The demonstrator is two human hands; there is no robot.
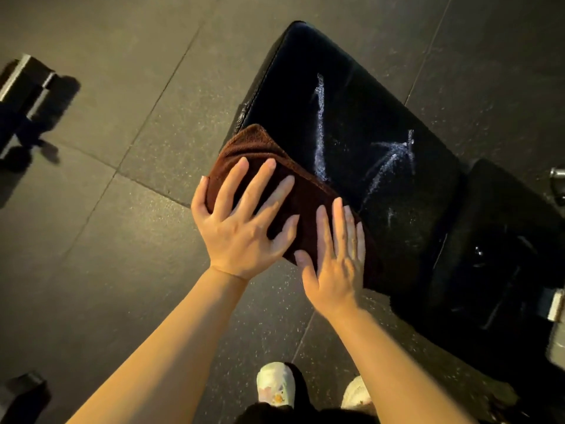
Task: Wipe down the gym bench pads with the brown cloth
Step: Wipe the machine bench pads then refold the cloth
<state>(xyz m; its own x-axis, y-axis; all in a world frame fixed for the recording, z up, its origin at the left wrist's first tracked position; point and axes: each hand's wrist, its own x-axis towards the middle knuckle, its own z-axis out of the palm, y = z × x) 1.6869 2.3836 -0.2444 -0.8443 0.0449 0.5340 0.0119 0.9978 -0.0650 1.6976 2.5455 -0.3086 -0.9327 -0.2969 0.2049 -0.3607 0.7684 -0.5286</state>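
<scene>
A black gym bench pad (351,96) runs from the upper middle toward the lower right, with white foamy streaks (319,130) across its top. The brown cloth (253,145) lies folded over the pad's near left edge. My left hand (241,218) presses flat on the cloth with fingers spread and the thumb wrapped round its left edge. My right hand (336,255) lies flat on the cloth's right part, fingers together, next to the left hand. A second, smaller black pad (495,234) sits to the right.
Dark rubber floor tiles (122,209) surround the bench. Dark gym equipment with metal parts (27,84) stands at the far left, and another dark piece (24,393) at the bottom left. Metal bench fittings (555,304) show at the right edge. My light shoes (275,384) are below.
</scene>
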